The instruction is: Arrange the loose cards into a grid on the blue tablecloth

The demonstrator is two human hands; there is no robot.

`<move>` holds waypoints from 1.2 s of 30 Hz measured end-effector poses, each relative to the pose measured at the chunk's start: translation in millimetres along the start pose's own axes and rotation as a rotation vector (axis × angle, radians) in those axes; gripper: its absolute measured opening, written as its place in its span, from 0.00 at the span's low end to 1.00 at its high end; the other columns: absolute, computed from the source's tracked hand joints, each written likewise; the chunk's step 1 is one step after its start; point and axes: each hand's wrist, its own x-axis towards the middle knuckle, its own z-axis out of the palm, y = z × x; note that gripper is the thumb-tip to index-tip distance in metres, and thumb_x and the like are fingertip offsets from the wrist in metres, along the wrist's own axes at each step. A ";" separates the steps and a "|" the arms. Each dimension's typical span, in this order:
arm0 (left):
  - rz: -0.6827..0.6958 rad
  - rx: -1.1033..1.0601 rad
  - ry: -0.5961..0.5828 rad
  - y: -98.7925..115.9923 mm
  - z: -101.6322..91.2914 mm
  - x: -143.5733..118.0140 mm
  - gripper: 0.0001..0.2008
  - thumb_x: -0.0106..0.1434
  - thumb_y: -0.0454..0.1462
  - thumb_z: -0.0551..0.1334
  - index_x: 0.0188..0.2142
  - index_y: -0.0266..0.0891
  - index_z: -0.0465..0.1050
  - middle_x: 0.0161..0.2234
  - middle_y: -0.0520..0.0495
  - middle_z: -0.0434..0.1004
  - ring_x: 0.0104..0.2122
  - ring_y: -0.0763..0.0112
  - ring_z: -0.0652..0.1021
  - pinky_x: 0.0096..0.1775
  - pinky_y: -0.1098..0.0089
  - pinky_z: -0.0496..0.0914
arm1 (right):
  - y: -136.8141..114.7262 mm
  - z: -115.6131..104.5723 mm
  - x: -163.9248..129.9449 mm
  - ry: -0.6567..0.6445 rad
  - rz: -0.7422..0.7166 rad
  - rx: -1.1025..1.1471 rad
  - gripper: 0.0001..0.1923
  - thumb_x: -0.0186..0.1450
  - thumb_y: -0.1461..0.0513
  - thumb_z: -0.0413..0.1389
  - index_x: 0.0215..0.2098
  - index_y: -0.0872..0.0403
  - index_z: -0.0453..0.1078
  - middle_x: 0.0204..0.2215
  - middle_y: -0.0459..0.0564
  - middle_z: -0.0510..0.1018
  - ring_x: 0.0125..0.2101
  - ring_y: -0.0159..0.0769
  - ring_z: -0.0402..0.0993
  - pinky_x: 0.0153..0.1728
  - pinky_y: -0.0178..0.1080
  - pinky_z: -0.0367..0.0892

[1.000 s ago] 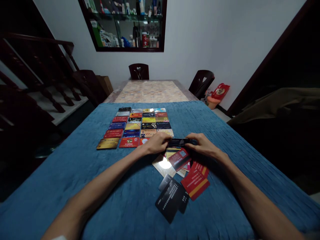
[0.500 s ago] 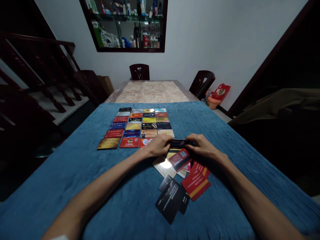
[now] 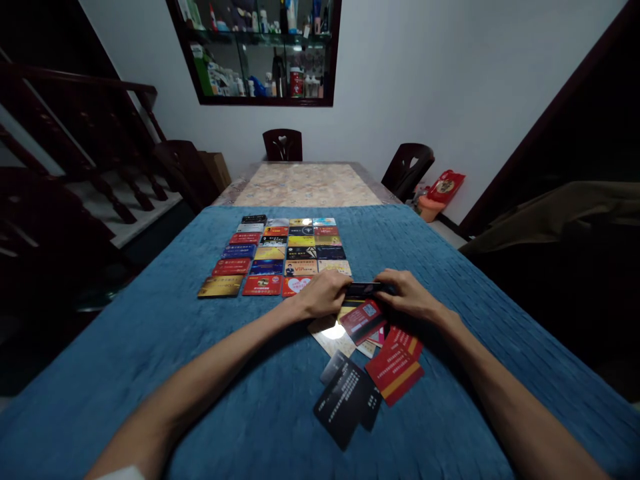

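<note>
A black card (image 3: pixel 361 289) is held level between my two hands, just above a loose pile. My left hand (image 3: pixel 327 292) pinches its left end and my right hand (image 3: pixel 407 292) its right end, fingers closed. Beneath and nearer to me lie overlapping cards: a dark red card with a square code (image 3: pixel 363 319), a pale shiny card (image 3: pixel 327 335), a red card with an orange stripe (image 3: pixel 395 375) and a black card with white print (image 3: pixel 340 407). Beside my left hand, a red card with a white heart (image 3: pixel 299 286) is partly covered by that hand.
Rows of cards, among them a gold card (image 3: pixel 221 286) and a blue card (image 3: pixel 266 267), lie side by side left of centre. A blue cloth (image 3: pixel 150 320) covers the near table; its patterned top (image 3: pixel 310 183) shows beyond. Dark chairs (image 3: pixel 283 145) stand around the far end.
The view has shifted slightly, so everything sits a little further right in the picture. Both hands keep their grip on the black card, with hardly any other movement.
</note>
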 end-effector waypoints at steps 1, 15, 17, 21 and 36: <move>-0.006 0.004 0.004 -0.2 -1.2 0.0 0.11 0.58 0.27 0.56 0.35 0.35 0.75 0.34 0.42 0.79 0.36 0.63 0.77 0.40 0.67 0.69 | -0.5 -0.3 0.0 0.013 -0.004 0.004 0.06 0.60 0.66 0.56 0.32 0.52 0.75 0.29 0.49 0.78 0.31 0.38 0.73 0.33 0.38 0.67; -0.052 -0.083 0.306 -8.5 -24.0 0.8 0.13 0.64 0.29 0.56 0.44 0.36 0.76 0.38 0.44 0.79 0.38 0.66 0.77 0.42 0.67 0.70 | -12.1 5.1 1.3 0.413 -0.078 0.037 0.14 0.66 0.60 0.55 0.50 0.50 0.68 0.39 0.51 0.79 0.39 0.42 0.76 0.44 0.45 0.70; -0.054 -0.088 0.329 -9.5 -23.9 1.1 0.12 0.64 0.29 0.57 0.44 0.36 0.76 0.37 0.44 0.79 0.38 0.67 0.77 0.42 0.67 0.70 | -13.6 7.0 1.4 0.449 -0.077 0.027 0.14 0.66 0.61 0.54 0.51 0.50 0.67 0.37 0.51 0.78 0.38 0.42 0.76 0.44 0.44 0.70; -0.047 -0.075 0.341 -10.1 -22.4 1.2 0.11 0.64 0.29 0.58 0.44 0.36 0.76 0.37 0.44 0.80 0.37 0.66 0.77 0.42 0.67 0.71 | -15.3 8.9 2.1 0.479 -0.073 0.004 0.13 0.67 0.62 0.53 0.50 0.50 0.67 0.36 0.50 0.78 0.37 0.41 0.76 0.42 0.43 0.70; -0.094 -0.178 0.447 -15.3 -13.7 2.1 0.13 0.60 0.28 0.61 0.44 0.37 0.76 0.36 0.47 0.81 0.34 0.69 0.79 0.41 0.68 0.73 | -8.5 16.5 3.9 0.534 -0.269 -0.240 0.20 0.67 0.63 0.55 0.57 0.51 0.62 0.41 0.54 0.76 0.40 0.45 0.72 0.40 0.46 0.68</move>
